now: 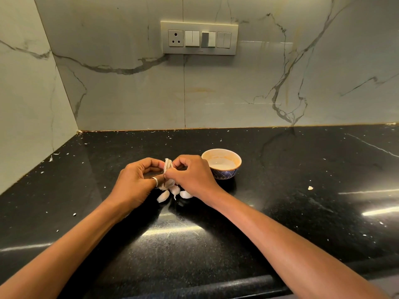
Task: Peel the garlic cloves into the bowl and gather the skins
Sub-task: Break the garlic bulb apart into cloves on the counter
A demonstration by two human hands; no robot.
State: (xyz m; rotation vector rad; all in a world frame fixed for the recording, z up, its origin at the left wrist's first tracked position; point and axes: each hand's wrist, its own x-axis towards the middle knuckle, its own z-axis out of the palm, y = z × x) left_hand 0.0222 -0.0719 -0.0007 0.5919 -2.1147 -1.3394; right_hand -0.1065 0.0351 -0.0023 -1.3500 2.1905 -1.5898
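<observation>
A piece of garlic with papery white skin (168,167) is held between both hands over the black counter. My left hand (138,182), with a ring on one finger, pinches it from the left. My right hand (191,175) pinches its skin from the right. Below the hands several white garlic cloves (163,196) lie on the counter, partly hidden by my fingers. A small bowl (222,164), blue-patterned outside and pale inside, stands just right of my right hand.
The black granite counter (280,201) carries scattered skin flecks, with a bigger scrap (310,187) at the right. Marble walls close the back and left. A switch panel (199,37) sits on the back wall. The counter's front edge (216,288) runs near me.
</observation>
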